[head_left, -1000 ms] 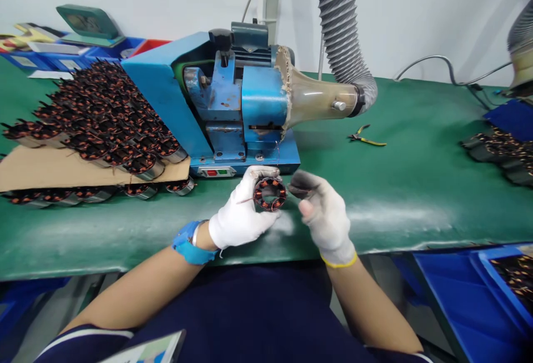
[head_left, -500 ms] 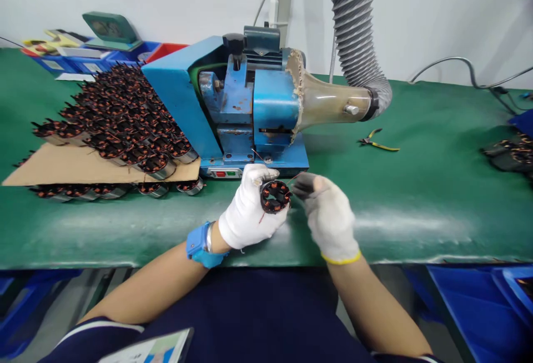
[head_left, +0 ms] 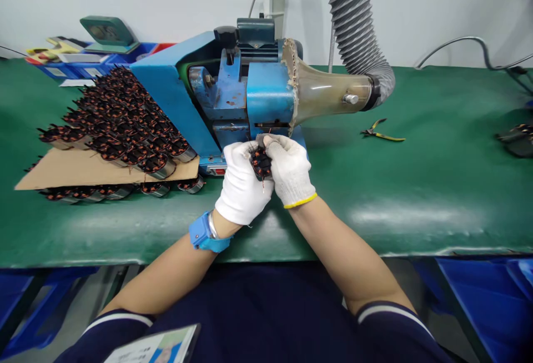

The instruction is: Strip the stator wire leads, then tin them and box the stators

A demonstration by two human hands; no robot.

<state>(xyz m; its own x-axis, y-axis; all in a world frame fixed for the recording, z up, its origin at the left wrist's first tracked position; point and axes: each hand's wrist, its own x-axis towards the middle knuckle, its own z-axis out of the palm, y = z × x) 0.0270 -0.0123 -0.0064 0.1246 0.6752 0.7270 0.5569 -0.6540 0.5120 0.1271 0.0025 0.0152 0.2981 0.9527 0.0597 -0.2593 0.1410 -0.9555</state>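
Both my gloved hands hold one small wound stator (head_left: 260,162), a dark ring with copper coils, right in front of the blue machine (head_left: 225,96). My left hand (head_left: 240,188) wraps it from the left, and my right hand (head_left: 290,170) closes on it from the right. The stator sits just below the machine's slot (head_left: 271,126), with thin copper wire ends sticking up towards it. Most of the stator is hidden between my fingers.
A big stack of similar stators (head_left: 119,121) lies on cardboard (head_left: 83,170) at the left. A ribbed extraction hose (head_left: 353,24) joins the machine's clear funnel (head_left: 328,96). Yellow-handled pliers (head_left: 381,132) lie on the green mat (head_left: 416,185) to the right. Blue bins (head_left: 487,302) stand below the table.
My hands have lifted the stator from the mat up to the machine's slot. My right hand, which was beside the stator, now grips it together with the left.
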